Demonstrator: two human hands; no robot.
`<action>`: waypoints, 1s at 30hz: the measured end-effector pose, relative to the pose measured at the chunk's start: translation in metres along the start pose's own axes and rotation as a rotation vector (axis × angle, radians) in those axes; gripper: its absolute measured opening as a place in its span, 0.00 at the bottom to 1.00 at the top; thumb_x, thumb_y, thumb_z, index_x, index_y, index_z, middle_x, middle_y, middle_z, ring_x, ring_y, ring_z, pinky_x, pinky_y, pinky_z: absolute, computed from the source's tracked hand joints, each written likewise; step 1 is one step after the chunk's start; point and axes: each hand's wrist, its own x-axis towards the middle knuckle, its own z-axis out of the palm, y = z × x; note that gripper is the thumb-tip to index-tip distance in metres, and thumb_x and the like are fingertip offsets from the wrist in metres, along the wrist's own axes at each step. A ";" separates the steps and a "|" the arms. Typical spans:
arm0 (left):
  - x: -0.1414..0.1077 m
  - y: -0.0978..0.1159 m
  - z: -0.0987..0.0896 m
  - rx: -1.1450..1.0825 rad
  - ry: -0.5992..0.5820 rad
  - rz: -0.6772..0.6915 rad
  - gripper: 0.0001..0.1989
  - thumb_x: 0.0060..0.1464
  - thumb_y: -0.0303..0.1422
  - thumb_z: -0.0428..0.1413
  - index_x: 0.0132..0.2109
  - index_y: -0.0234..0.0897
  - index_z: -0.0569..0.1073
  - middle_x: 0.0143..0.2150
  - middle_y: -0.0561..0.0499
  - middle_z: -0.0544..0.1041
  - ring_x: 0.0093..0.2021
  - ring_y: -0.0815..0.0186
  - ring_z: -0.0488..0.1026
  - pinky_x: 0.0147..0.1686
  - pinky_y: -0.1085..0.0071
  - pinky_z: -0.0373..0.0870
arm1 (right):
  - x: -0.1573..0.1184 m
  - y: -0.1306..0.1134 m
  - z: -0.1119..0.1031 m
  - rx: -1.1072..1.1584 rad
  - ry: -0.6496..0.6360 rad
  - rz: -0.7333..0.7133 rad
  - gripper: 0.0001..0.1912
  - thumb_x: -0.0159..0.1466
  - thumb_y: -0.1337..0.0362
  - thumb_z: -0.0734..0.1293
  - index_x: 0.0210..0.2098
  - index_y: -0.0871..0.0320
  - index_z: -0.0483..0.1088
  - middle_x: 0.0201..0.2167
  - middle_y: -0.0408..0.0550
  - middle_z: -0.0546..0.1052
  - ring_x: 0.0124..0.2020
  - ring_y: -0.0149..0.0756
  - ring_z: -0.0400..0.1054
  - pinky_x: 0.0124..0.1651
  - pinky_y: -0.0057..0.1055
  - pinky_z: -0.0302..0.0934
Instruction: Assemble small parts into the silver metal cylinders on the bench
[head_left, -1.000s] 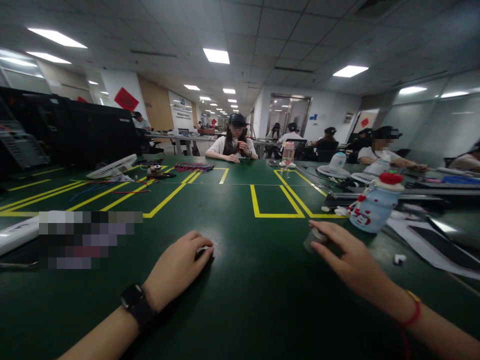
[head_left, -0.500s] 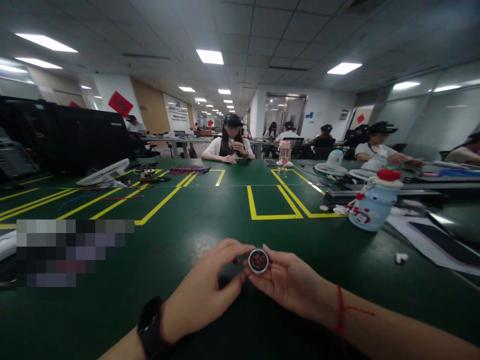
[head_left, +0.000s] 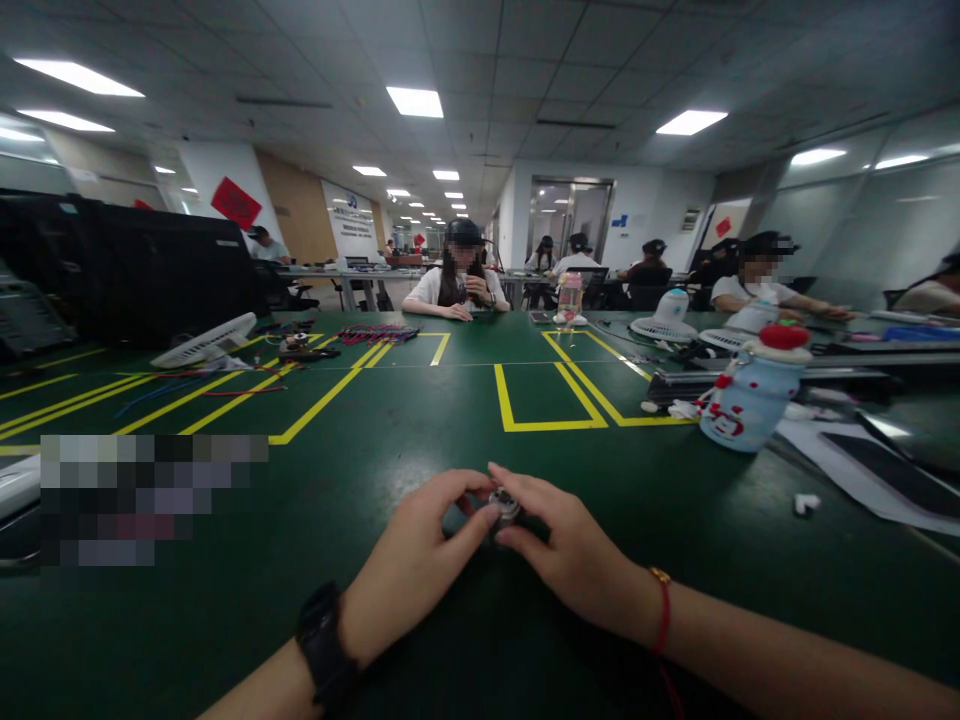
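A small round metal part (head_left: 505, 506) with a silvery rim sits between my fingertips, low over the green table (head_left: 420, 420). My left hand (head_left: 420, 540), with a black watch on the wrist, closes thumb and fingers on its left side. From the other side, my right hand (head_left: 589, 550) curls its fingers and thumb around the same part. A red cord bracelet (head_left: 663, 610) circles my right wrist. The part's underside and much of its sides are hidden by my fingers.
A light blue bottle (head_left: 750, 400) with a red top stands at right, near papers and a small white piece (head_left: 806, 503). Wires (head_left: 379, 334) and a white fan (head_left: 206, 342) lie at left. Across the table sits a person (head_left: 457, 285) in a black cap.
My right hand has turned from palm up to fingers curled round the part from the right. The part has tilted, so its red inside no longer shows. My left fingertips have closed onto it.
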 end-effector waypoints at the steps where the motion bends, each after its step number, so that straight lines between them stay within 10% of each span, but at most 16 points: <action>1: 0.003 0.001 0.002 0.004 0.003 0.006 0.10 0.57 0.34 0.51 0.45 0.43 0.73 0.40 0.51 0.75 0.39 0.64 0.70 0.40 0.68 0.66 | 0.000 0.002 0.002 0.010 0.015 0.022 0.34 0.57 0.68 0.65 0.61 0.49 0.52 0.56 0.47 0.65 0.56 0.37 0.60 0.61 0.44 0.51; 9: 0.010 -0.007 -0.010 0.024 0.089 -0.102 0.13 0.58 0.40 0.50 0.43 0.44 0.77 0.39 0.51 0.72 0.37 0.65 0.70 0.36 0.69 0.66 | 0.001 0.002 -0.002 -0.041 0.051 0.124 0.32 0.54 0.68 0.68 0.56 0.52 0.55 0.47 0.46 0.71 0.46 0.33 0.67 0.52 0.36 0.62; 21: -0.007 -0.042 -0.005 0.428 -0.144 -0.041 0.15 0.57 0.44 0.50 0.50 0.59 0.71 0.59 0.54 0.66 0.54 0.52 0.62 0.50 0.50 0.61 | -0.004 0.002 -0.008 -0.164 0.040 0.082 0.28 0.55 0.65 0.68 0.54 0.50 0.62 0.53 0.46 0.68 0.52 0.35 0.64 0.54 0.36 0.62; 30: -0.031 -0.081 -0.075 0.276 -0.078 -0.329 0.26 0.56 0.50 0.46 0.59 0.51 0.61 0.64 0.54 0.59 0.62 0.58 0.56 0.61 0.55 0.50 | -0.071 0.039 -0.146 -0.599 0.369 0.391 0.30 0.55 0.52 0.65 0.55 0.54 0.61 0.46 0.51 0.73 0.41 0.42 0.71 0.43 0.39 0.67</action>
